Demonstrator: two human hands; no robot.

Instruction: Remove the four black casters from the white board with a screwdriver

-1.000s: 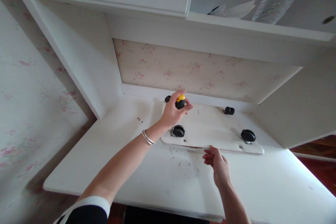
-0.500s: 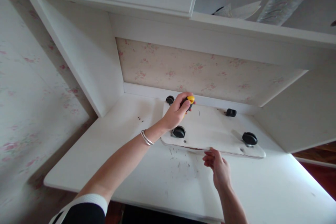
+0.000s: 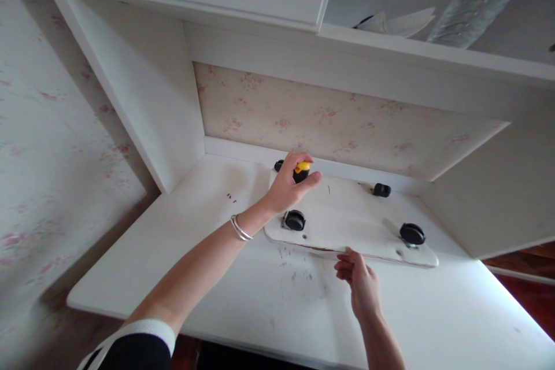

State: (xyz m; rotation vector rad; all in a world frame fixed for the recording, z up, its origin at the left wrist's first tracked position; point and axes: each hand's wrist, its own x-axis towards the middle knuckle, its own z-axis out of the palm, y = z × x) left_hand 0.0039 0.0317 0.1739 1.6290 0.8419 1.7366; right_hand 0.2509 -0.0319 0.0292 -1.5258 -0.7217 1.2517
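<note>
My left hand point(image 3: 288, 185) is around the yellow-and-black handle of a screwdriver point(image 3: 301, 172), its thumb stretched away from the handle; the shaft is hidden. The hand is over the left part of a white board point(image 3: 347, 214) with rounded corners, lying on the desk. Black caster wheels stand up from the board: one near left point(image 3: 295, 220), one near right point(image 3: 411, 234), one far right point(image 3: 382, 189). Another at far left point(image 3: 278, 166) is partly behind my left hand. My right hand point(image 3: 362, 283) has its fingers curled at the board's front edge, the index fingertip touching it.
Several small dark screws point(image 3: 231, 198) lie on the white desk point(image 3: 173, 243) left of the board. Dark marks spot the desktop in front. Overhead, a shelf point(image 3: 390, 49) carries papers point(image 3: 399, 23) and a clear plastic bottle point(image 3: 481, 3). Side panels point(image 3: 139, 87) enclose the desk.
My left thumb has lifted off the screwdriver handle and spread to the right, and the handle sits slightly further left. My right hand stays at the board's edge.
</note>
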